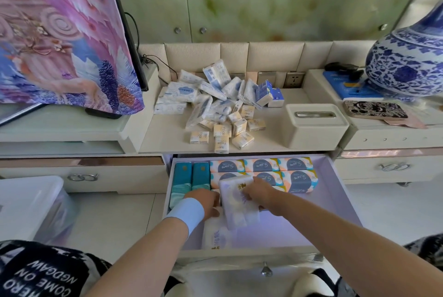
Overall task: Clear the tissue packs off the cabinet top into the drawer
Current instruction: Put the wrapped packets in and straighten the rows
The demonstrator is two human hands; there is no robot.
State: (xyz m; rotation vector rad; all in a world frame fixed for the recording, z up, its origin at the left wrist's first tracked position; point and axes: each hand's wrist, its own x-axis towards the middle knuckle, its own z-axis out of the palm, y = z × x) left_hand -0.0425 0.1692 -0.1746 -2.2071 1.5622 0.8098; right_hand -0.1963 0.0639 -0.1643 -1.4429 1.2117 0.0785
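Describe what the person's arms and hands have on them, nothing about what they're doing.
Both forearms are bare, with no sleeves reaching them. The left hand has a wide light-blue wristband just behind it. The right hand has no glove or band, and no ring or watch that I can make out. Near the left arm is a black top with white lettering.

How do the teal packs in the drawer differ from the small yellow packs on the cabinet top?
The teal packs stand in a neat row inside the drawer; the small yellow packs lie scattered on the cabinet top. The teal packs look larger and darker. Both are wrapped.
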